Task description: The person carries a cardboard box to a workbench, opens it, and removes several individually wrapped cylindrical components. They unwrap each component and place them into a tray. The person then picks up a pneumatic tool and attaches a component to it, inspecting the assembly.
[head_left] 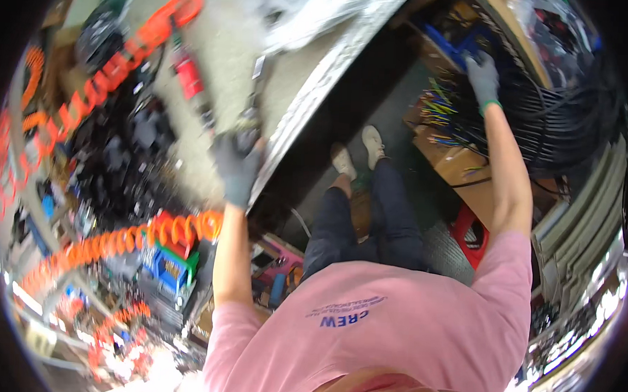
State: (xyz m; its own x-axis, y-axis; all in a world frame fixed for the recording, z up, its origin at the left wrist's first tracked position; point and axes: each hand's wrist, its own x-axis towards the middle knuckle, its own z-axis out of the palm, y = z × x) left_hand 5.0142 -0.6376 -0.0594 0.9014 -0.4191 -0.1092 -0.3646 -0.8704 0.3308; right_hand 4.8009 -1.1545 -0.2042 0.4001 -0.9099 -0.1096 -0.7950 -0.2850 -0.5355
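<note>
My left hand point(235, 167), in a grey glove, is at the edge of the pale worktop, its fingers closed around the near end of a dark part with a narrow metal tip point(256, 76). Blur hides the part's exact kind. A red air tool point(187, 75) lies just left of it, joined to an orange coiled hose point(143, 43). Far to the right, my right hand point(483, 79), also gloved in grey, reaches into a blue tray point(437, 38) with its fingers apart. I see nothing held in it. Black cables point(538, 124) lie beside that hand.
Bundled wires with yellow, green and blue ends point(438, 110) stick out above a cardboard box point(457, 163). Black parts point(126, 137) are heaped on the left. Clear plastic wrap point(299, 23) covers the far worktop. Another orange coiled hose point(129, 248) crosses near a blue bin point(170, 268).
</note>
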